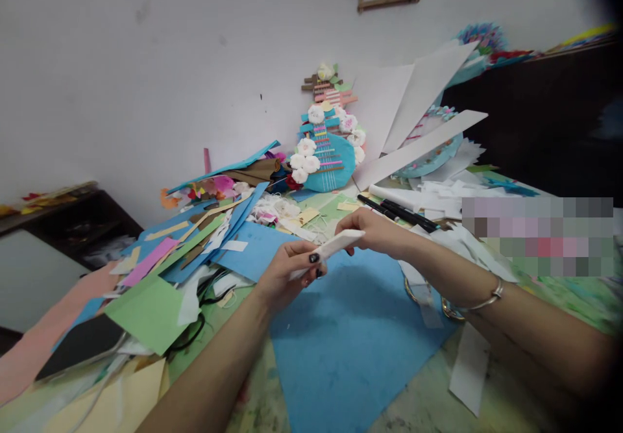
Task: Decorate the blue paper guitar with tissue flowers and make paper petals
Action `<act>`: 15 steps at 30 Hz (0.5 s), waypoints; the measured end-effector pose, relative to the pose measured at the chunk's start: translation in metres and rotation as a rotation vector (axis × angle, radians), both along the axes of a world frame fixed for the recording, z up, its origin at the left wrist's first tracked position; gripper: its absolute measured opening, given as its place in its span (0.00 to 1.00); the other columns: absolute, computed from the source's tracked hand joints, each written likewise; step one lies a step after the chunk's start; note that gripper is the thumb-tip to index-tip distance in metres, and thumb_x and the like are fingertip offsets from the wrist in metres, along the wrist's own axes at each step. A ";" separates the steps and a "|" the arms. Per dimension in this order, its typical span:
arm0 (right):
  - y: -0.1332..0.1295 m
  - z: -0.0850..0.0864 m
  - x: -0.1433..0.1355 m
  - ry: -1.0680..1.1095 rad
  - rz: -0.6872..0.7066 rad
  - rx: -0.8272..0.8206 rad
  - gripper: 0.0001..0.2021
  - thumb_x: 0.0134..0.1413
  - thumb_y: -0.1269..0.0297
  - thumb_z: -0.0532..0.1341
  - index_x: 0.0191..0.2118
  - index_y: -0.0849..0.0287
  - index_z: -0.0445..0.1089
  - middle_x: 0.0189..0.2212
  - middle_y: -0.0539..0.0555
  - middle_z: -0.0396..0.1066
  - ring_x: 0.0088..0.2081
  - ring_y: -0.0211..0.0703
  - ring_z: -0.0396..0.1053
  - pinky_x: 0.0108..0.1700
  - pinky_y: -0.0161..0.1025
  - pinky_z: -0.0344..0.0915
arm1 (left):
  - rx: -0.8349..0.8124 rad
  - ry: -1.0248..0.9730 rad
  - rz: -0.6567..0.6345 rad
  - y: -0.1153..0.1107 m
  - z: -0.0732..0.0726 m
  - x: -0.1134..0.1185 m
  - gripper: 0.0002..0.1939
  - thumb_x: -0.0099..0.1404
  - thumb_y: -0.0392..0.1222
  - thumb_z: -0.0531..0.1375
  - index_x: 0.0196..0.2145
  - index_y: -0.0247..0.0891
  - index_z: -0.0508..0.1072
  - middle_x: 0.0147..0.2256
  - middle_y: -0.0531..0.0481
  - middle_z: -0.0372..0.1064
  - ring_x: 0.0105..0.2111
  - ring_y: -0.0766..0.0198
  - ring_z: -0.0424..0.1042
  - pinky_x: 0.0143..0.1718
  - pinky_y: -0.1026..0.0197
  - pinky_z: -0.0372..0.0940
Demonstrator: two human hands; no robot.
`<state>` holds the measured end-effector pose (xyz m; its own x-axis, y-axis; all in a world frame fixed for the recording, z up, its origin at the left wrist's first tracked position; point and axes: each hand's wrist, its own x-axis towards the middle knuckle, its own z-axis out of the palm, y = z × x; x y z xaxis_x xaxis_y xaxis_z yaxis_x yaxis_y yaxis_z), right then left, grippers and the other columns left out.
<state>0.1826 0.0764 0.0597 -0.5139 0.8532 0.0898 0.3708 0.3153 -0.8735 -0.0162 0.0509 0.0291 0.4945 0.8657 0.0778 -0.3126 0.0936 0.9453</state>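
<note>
A folded white paper strip (341,242) is held up between my two hands, above a large blue paper sheet (350,342) on the table. My left hand (292,269) is closed on the strip's near end, thumb on top and dark-painted nails showing. At the strip's far end, my right hand (372,230) is closed with bent fingers; its fingertips are partly hidden behind the strip. A bangle (487,300) circles my right wrist. Beneath my right forearm lie scissors (452,309), mostly covered, and a white paper strip (470,368).
Coloured paper scraps (150,309) and a dark flat device (80,348) with cables crowd the left. Black markers (396,212) lie behind my right hand. Against the wall leans a blue paper instrument (335,160) with white flowers. White paper pieces (457,193) pile up at right.
</note>
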 end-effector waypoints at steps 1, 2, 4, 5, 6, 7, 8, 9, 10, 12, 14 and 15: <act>0.001 0.001 0.003 -0.002 0.007 0.007 0.05 0.41 0.67 0.60 0.22 0.63 0.71 0.17 0.49 0.66 0.19 0.31 0.54 0.20 0.32 0.46 | 0.018 0.058 -0.009 0.000 0.001 -0.002 0.08 0.47 0.41 0.67 0.21 0.33 0.75 0.15 0.52 0.67 0.14 0.74 0.59 0.19 0.68 0.57; 0.002 0.002 0.005 -0.004 0.013 0.006 0.05 0.42 0.67 0.60 0.23 0.63 0.71 0.17 0.48 0.65 0.19 0.31 0.54 0.20 0.32 0.47 | 0.041 0.124 -0.019 0.000 0.002 -0.004 0.08 0.46 0.41 0.67 0.21 0.33 0.75 0.16 0.51 0.68 0.14 0.73 0.60 0.16 0.69 0.54; 0.004 0.005 0.010 -0.012 0.006 0.002 0.06 0.42 0.66 0.61 0.25 0.63 0.72 0.16 0.47 0.63 0.18 0.30 0.53 0.20 0.31 0.46 | 0.100 0.259 -0.033 0.000 0.004 -0.006 0.08 0.46 0.41 0.67 0.22 0.33 0.76 0.16 0.51 0.69 0.14 0.72 0.61 0.13 0.70 0.50; 0.004 0.006 0.011 -0.022 -0.006 0.012 0.06 0.42 0.65 0.62 0.25 0.63 0.72 0.15 0.46 0.61 0.18 0.30 0.52 0.20 0.31 0.46 | 0.140 0.331 -0.039 0.000 0.006 -0.007 0.07 0.46 0.41 0.66 0.22 0.33 0.77 0.15 0.51 0.68 0.13 0.71 0.61 0.13 0.70 0.50; 0.003 0.007 0.012 -0.034 -0.017 0.026 0.06 0.42 0.64 0.63 0.25 0.63 0.73 0.14 0.45 0.59 0.18 0.30 0.51 0.19 0.31 0.45 | 0.192 0.413 -0.037 0.000 0.007 -0.008 0.07 0.47 0.40 0.66 0.23 0.33 0.77 0.15 0.51 0.68 0.14 0.71 0.61 0.14 0.70 0.52; 0.003 0.008 0.012 -0.050 -0.028 0.045 0.07 0.41 0.64 0.64 0.25 0.63 0.73 0.14 0.45 0.58 0.17 0.29 0.50 0.19 0.31 0.45 | 0.260 0.506 -0.023 0.000 0.009 -0.008 0.06 0.47 0.39 0.65 0.24 0.33 0.78 0.16 0.51 0.69 0.15 0.70 0.63 0.15 0.69 0.54; 0.002 0.009 0.012 -0.072 -0.038 0.067 0.07 0.41 0.63 0.64 0.24 0.63 0.74 0.13 0.45 0.57 0.17 0.29 0.50 0.19 0.31 0.44 | 0.338 0.606 0.000 0.000 0.010 -0.007 0.05 0.47 0.38 0.64 0.24 0.33 0.78 0.17 0.50 0.71 0.17 0.69 0.64 0.17 0.69 0.56; 0.001 0.009 0.011 -0.096 -0.049 0.088 0.07 0.41 0.63 0.64 0.24 0.63 0.74 0.13 0.45 0.57 0.17 0.29 0.50 0.19 0.32 0.44 | 0.422 0.702 0.032 0.000 0.011 -0.006 0.05 0.48 0.36 0.63 0.25 0.33 0.79 0.19 0.50 0.72 0.19 0.68 0.66 0.20 0.68 0.58; 0.000 0.009 0.009 -0.119 -0.060 0.107 0.07 0.41 0.64 0.64 0.24 0.63 0.74 0.13 0.45 0.57 0.17 0.29 0.50 0.19 0.32 0.45 | 0.509 0.781 0.073 0.001 0.011 -0.005 0.05 0.48 0.35 0.62 0.25 0.33 0.79 0.21 0.49 0.73 0.21 0.66 0.68 0.22 0.68 0.59; -0.002 0.010 0.006 -0.145 -0.075 0.138 0.06 0.41 0.66 0.63 0.23 0.64 0.75 0.13 0.46 0.60 0.18 0.30 0.52 0.20 0.31 0.46 | 0.668 0.886 0.166 0.002 0.008 -0.003 0.06 0.50 0.35 0.61 0.25 0.34 0.79 0.24 0.48 0.75 0.25 0.64 0.71 0.26 0.66 0.61; -0.003 0.009 0.004 -0.135 -0.049 0.147 0.06 0.42 0.68 0.62 0.25 0.64 0.76 0.16 0.48 0.64 0.19 0.30 0.54 0.21 0.31 0.49 | 0.801 0.947 0.295 0.005 0.003 -0.003 0.08 0.52 0.35 0.60 0.28 0.35 0.79 0.26 0.48 0.77 0.27 0.61 0.73 0.29 0.64 0.62; -0.004 0.009 0.003 -0.122 -0.017 0.132 0.07 0.43 0.68 0.61 0.26 0.64 0.76 0.16 0.48 0.65 0.19 0.30 0.55 0.21 0.31 0.50 | 0.859 0.965 0.387 0.006 0.000 -0.003 0.08 0.52 0.36 0.60 0.29 0.35 0.79 0.28 0.47 0.77 0.28 0.60 0.74 0.31 0.63 0.62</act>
<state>0.1859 0.0728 0.0687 -0.5131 0.8470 0.1392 0.4779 0.4166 -0.7733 -0.0191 0.0572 0.0290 0.3955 0.8147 0.4240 0.6336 -0.5763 0.5163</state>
